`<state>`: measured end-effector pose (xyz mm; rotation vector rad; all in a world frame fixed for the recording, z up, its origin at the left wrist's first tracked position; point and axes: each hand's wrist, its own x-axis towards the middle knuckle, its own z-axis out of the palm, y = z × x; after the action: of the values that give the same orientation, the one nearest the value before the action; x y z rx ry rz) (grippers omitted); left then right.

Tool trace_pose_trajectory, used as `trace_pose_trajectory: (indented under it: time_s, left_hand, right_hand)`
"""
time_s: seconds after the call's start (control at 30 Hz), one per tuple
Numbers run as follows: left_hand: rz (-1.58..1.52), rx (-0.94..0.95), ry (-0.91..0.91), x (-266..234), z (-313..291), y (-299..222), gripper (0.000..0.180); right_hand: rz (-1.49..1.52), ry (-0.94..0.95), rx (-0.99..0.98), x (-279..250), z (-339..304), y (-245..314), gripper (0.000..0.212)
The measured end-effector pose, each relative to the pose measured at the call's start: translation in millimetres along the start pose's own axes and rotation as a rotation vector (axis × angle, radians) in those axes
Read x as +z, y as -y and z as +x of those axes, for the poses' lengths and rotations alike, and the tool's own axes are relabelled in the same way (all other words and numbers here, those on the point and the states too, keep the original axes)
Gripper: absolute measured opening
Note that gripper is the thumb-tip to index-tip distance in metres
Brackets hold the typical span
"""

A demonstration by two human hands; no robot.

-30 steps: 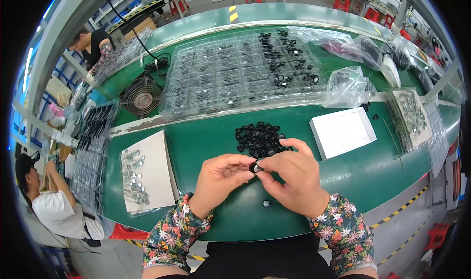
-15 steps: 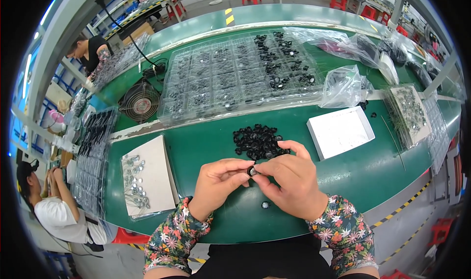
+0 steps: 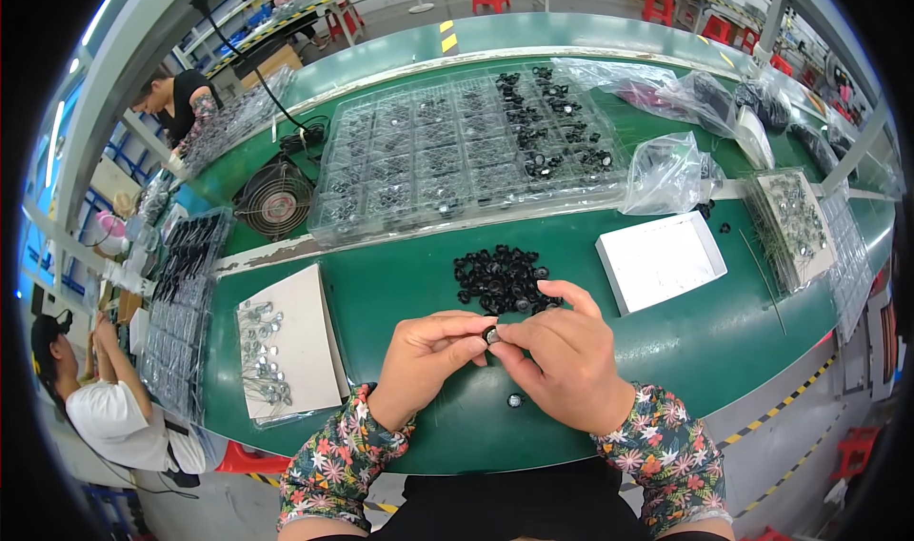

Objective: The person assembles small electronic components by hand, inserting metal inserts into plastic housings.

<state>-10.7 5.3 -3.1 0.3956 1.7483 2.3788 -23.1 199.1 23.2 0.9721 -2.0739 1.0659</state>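
Head view: at six o'clock, the green tabletop's (image 3: 495, 446) curved front edge runs between the forearms. A loose round part (image 3: 515, 400) lies at five o'clock from the fingertips, bare surface about it. Left hand (image 3: 424, 351) and right hand (image 3: 566, 360) meet mid-table, fingertips and thumbs pinching a small black round part (image 3: 490, 334) with a pale face. Open green stretches from three to four o'clock; a narrower strip at nine reaches a pale board (image 3: 305, 317) bearing silvery discs (image 3: 268, 372). Just ahead, at twelve, sits a heap of black caps (image 3: 500, 276); at two, a shallow white box (image 3: 662, 263). Farther off, a clear compartmented tray (image 3: 409, 151) fills eleven, a wire-guarded fan (image 3: 276, 203) ten. Against half a second ago, the pinch looks nearly unchanged and the loose part lies where it did.
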Motion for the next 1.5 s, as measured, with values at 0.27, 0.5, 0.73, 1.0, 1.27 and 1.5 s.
trace_pose_trajectory:
  time_s: [0.27, 0.5, 0.73, 1.0, 1.27, 1.5]
  left_hand:
    - [-0.027, -0.093, 0.019, -2, 1, -2, 0.022]
    - [-0.107, -0.109, 0.036, 0, 2, -2, 0.022]
    - [-0.015, -0.102, 0.034, 2, 0, -2, 0.023]
    - [0.126, 0.028, 0.078, 3, -1, -2, 0.026]
    - [0.315, 0.097, 0.098, 6, -3, -10, 0.022]
    - [0.235, 0.063, 0.055, 13, -3, -2, 0.022]
  right_hand:
    - [-0.009, 0.043, -0.015, -3, 1, 2, 0.015]
    - [0.174, 0.086, 0.191, -2, 1, -2, 0.013]
    - [0.498, 0.189, 0.624, -3, 4, -5, 0.017]
    - [0.925, 0.266, 0.816, -4, 1, -16, 0.020]
    - [1.059, 0.347, 0.890, -8, 7, -17, 0.025]
    - [1.126, 0.397, 0.906, -6, 7, -25, 0.022]
